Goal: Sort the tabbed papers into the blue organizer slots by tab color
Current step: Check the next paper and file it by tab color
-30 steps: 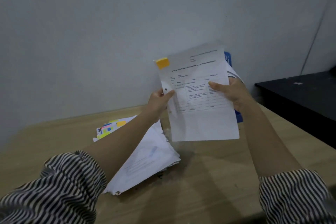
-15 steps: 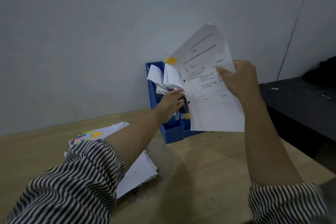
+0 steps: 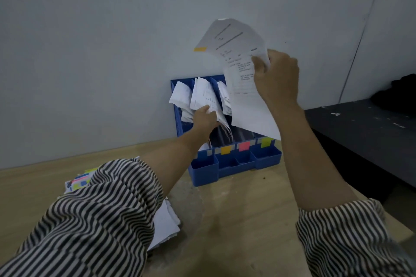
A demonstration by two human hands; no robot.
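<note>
Lifting white printed sheet with orange tab (image 3: 238,78) to upper right | right hand (image 3: 275,78) grip pinches it | left hand (image 3: 204,117) now parts filed papers (image 3: 202,96) in blue plastic organizer (image 3: 225,164) | slotting looks next

You work on a light wooden table (image 3: 236,220). A blue plastic organizer with upright slots (image 3: 234,164) stands on it against the wall, and a loose stack of white papers with coloured tabs (image 3: 166,220) lies flat to its left.

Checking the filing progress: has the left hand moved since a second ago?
Yes. The left hand left the orange-tabbed sheet and reached forward into the blue organizer, now gripping its filed papers.
</note>
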